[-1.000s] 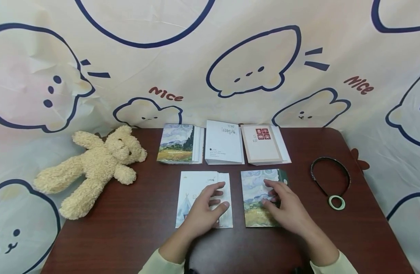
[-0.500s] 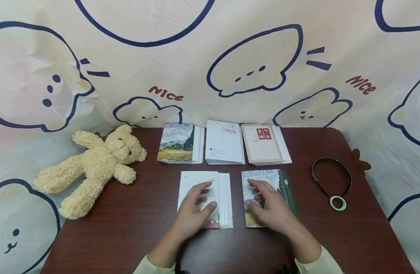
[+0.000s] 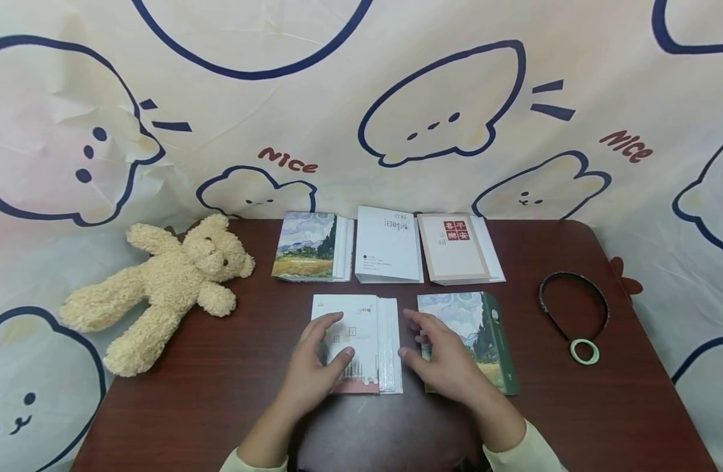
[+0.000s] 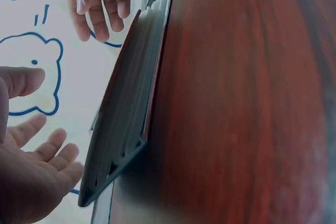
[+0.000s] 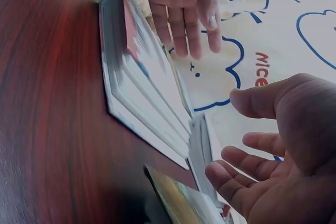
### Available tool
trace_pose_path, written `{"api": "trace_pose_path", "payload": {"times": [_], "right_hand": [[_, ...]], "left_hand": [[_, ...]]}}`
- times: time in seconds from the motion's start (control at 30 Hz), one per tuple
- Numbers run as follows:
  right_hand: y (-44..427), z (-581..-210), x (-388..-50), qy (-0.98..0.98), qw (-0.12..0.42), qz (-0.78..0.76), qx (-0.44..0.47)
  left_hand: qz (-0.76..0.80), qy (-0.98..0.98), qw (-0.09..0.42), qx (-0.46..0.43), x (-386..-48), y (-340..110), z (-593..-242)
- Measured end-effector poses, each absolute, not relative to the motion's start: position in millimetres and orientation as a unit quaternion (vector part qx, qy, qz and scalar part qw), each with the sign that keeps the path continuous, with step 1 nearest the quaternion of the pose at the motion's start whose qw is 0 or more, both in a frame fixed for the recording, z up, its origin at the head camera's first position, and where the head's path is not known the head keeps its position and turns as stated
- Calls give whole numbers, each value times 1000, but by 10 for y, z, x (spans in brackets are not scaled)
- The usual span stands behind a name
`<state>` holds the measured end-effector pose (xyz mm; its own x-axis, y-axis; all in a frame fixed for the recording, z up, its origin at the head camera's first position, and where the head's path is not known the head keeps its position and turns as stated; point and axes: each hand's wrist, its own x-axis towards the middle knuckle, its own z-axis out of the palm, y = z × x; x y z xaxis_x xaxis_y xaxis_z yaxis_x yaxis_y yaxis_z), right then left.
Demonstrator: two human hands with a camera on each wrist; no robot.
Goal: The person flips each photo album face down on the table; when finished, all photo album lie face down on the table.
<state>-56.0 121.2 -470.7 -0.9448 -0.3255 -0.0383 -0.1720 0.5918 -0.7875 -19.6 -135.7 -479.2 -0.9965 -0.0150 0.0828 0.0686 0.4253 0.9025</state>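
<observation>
Fingers apart, the left hand is over 1 white book, the right hand over 1 painted book. Both lie longways toward the cloth; 3 books sit behind.

I see a white, pink-edged album lying near, pages jutting right. Right of it lies a landscape-painted, green-banded album.

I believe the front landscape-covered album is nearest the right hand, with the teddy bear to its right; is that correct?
Not quite: in the head view, the teddy bear lies left of the front landscape-covered album, which is nearest the right hand.
</observation>
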Motion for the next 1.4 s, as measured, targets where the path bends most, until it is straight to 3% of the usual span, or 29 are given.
{"api": "trace_pose_path", "payload": {"times": [0.43,0.97,1.4], "right_hand": [[1017,-4786,-552,900,100,-386,-175],[849,-4859,-521,907,113,-333,-230],[798,-4845,-534,909,112,-324,-237]], "left_hand": [[-538,-842,35,12,-149,-1568,-4925],[-524,-846,-73,65,-126,-1690,-4911],[-538,-837,-82,61,-132,-1751,-4884]]}}
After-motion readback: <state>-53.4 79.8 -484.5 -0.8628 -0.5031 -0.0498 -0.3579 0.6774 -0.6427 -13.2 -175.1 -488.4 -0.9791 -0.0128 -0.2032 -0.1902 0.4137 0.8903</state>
